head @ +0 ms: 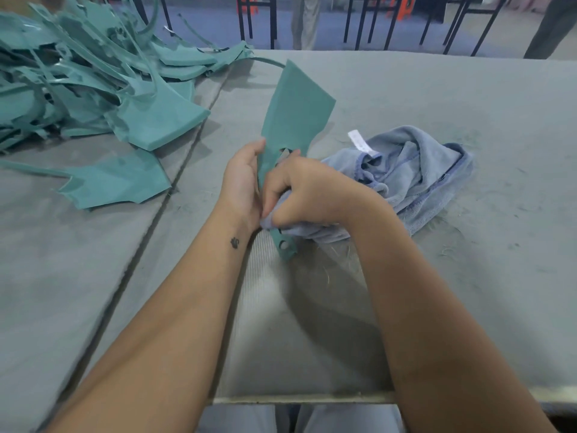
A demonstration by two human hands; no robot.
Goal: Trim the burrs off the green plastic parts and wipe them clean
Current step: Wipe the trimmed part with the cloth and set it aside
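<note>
While the left hand (242, 179) steadies one green plastic part (292, 120) on edge near the middle of the grey table (437, 98), the right hand (309, 190) is bunched tight around a fold of the blue-grey cloth (412, 170) and pressing it against the part's narrow lower stretch. Look at that left hand: palm turned in against the part's left edge, fingers running up along it, thumb hidden behind the plastic, so it holds the piece rather than lying flat. The right hand's fingers are curled hard, knuckles up, with cloth squeezed out below them.

The part stands tilted, its broad fan-shaped end pointing far and slightly right, its slim tab with a round hole poking out below the two hands and touching the table. A small cutout shows in it just above the right knuckles.

The rest of the cloth lies crumpled on the table just right of the hands, a white label (359, 140) sticking up from its far edge.

Over at far left, a tangled heap of green parts (93, 76) covers the corner, and one more part (118, 181) lies flat on its own, near the heap's front. Thin pale shavings (449, 251) are scattered on the table around the cloth. Beyond the far edge, black chair legs (271, 20) stand on a blue floor.
</note>
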